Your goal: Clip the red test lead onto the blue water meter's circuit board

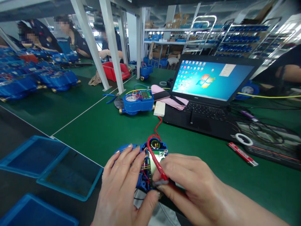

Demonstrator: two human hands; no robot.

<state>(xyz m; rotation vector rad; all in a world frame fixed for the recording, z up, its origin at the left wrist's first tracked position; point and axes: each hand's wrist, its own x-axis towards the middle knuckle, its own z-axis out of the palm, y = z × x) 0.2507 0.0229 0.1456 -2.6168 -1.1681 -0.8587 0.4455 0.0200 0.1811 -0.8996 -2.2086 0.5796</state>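
Note:
An open blue water meter (154,149) with a circuit board and coloured wires lies on the green mat near the front edge. My left hand (123,185) wraps around its left side and grips the body. My right hand (188,179) rests on its right side, thumb and fingertip pinched on a red cable (155,153) that loops over the board and runs back toward the laptop.
A black laptop (207,97) stands open behind, beside a second blue meter (137,102), blue pliers (110,98) and a pink cloth. Blue lids (47,166) lie at the left. A tape roll (244,138) and red marker (242,153) sit right. Co-workers sit far left behind rows of meters.

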